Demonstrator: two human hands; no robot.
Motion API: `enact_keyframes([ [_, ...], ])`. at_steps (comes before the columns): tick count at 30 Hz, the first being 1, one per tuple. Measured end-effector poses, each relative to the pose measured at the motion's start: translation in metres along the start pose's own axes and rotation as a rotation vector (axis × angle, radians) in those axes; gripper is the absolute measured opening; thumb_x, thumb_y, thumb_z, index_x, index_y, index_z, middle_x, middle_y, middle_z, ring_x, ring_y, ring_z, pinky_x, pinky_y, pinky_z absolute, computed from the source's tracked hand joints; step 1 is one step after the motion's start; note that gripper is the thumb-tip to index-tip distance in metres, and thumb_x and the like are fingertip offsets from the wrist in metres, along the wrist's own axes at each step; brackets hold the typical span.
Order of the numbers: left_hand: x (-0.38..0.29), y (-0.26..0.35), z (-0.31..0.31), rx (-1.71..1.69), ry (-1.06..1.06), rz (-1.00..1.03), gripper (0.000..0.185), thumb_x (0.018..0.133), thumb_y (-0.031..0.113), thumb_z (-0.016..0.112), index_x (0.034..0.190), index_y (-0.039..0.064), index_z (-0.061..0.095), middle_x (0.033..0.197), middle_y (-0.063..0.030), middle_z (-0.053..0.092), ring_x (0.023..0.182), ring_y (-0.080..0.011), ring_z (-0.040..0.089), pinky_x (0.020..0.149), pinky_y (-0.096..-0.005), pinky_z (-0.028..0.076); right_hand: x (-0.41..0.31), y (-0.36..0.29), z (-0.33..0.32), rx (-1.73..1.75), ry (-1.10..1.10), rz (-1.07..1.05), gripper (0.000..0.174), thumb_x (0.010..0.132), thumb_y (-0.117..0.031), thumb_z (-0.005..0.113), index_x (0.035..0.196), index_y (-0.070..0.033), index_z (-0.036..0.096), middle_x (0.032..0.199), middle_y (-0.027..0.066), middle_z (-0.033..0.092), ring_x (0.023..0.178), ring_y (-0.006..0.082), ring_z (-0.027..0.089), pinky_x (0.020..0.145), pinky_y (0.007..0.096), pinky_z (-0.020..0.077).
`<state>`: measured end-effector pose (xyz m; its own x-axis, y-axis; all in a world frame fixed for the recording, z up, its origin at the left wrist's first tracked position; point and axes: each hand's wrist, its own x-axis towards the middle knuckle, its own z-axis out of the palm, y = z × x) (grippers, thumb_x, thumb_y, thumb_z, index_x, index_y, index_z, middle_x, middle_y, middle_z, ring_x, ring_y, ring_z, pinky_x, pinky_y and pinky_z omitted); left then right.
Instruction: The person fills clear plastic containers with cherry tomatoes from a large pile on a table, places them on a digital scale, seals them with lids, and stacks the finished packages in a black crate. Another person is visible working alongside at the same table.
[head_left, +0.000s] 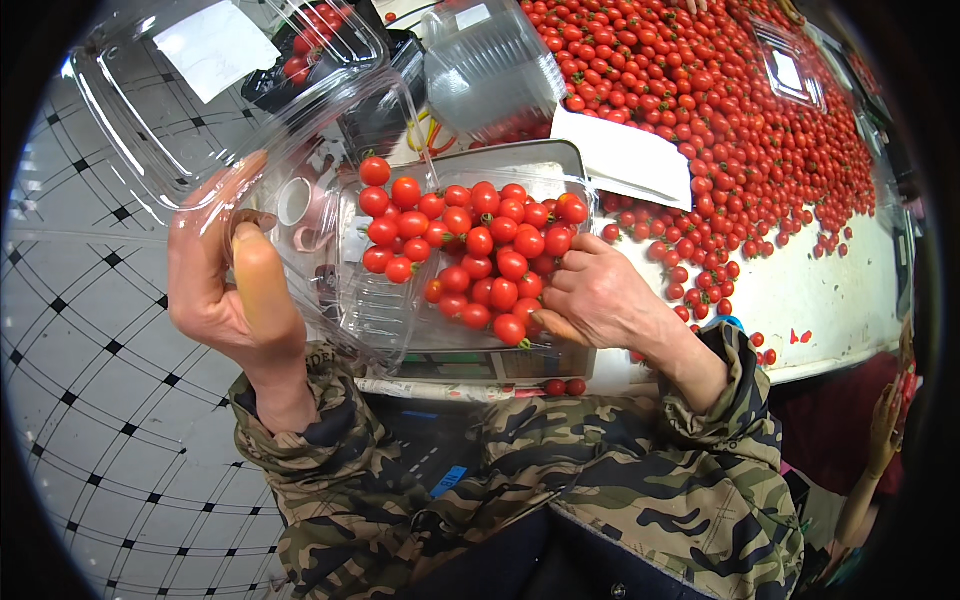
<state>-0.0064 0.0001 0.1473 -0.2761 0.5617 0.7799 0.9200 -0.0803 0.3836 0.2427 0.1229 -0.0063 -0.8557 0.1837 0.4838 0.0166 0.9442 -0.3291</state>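
Observation:
Cherry tomatoes (480, 259) lie heaped in a clear plastic clamshell container (375, 311), above a metal scale pan (566, 154). My left hand (232, 262) holds the container's raised clear lid (142, 112), which bears a white label. The lid's plastic covers some of the fingers. At the heap's right side, my right hand (600, 292) has its fingers curled against the tomatoes and the container's edge. What lies inside its grip is hidden.
Loose cherry tomatoes (720, 135) cover much of the white table (810, 315). Nested clear containers (487, 75), white paper (622, 157), scissors (431, 135) and a pink mug (300, 206) surround the pan. Another person's hand (885, 424) shows at right.

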Motion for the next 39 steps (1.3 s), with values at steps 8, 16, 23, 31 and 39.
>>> enact_keyframes([
  [8,0.000,0.015,0.002,0.037,0.022,0.098,0.036,0.090,0.009,0.047,0.116,-0.005,0.069,0.114,-0.0155,0.069,0.077,-0.0178,0.068,0.061,-0.0239,0.045,0.001,-0.001,-0.002,-0.013,-0.024,0.004,0.038,0.088,-0.030,0.067,0.057,-0.009,0.065,0.059,0.0033,0.058,0.067,0.0219,0.057,0.079,0.0338,0.0465],
  [16,-0.003,0.022,0.003,-0.050,0.002,0.131,0.031,0.085,0.003,0.056,0.111,-0.007,0.070,0.110,-0.0197,0.069,0.101,-0.0253,0.065,0.075,-0.0301,0.056,0.000,-0.001,0.002,-0.015,0.001,0.004,0.038,0.088,-0.031,0.068,0.057,-0.008,0.065,0.058,0.0032,0.058,0.065,0.0215,0.056,0.077,0.0328,0.0461],
  [23,0.004,0.024,-0.005,0.094,-0.031,0.355,0.034,0.087,0.004,0.052,0.114,-0.007,0.070,0.112,-0.0203,0.067,0.081,-0.0188,0.065,0.062,-0.0241,0.049,0.000,-0.001,0.000,-0.019,-0.014,0.004,0.039,0.088,-0.031,0.068,0.057,-0.008,0.064,0.058,0.0032,0.058,0.065,0.0214,0.055,0.076,0.0332,0.0460],
  [31,0.005,0.029,-0.009,0.051,0.015,0.269,0.034,0.079,0.009,0.058,0.105,-0.010,0.070,0.103,-0.0239,0.067,0.087,-0.0274,0.066,0.072,-0.0318,0.055,0.001,-0.002,0.000,-0.016,0.000,-0.006,0.038,0.087,-0.030,0.068,0.056,-0.009,0.064,0.058,0.0031,0.058,0.064,0.0212,0.055,0.075,0.0333,0.0456],
  [39,0.007,0.004,-0.010,0.139,0.161,0.241,0.033,0.084,0.005,0.055,0.111,-0.005,0.071,0.112,-0.0177,0.067,0.093,-0.0213,0.065,0.072,-0.0286,0.054,0.000,-0.003,-0.004,-0.064,0.041,-0.068,0.031,0.084,-0.024,0.073,0.059,-0.009,0.062,0.061,0.0021,0.057,0.063,0.0200,0.055,0.070,0.0323,0.0467],
])
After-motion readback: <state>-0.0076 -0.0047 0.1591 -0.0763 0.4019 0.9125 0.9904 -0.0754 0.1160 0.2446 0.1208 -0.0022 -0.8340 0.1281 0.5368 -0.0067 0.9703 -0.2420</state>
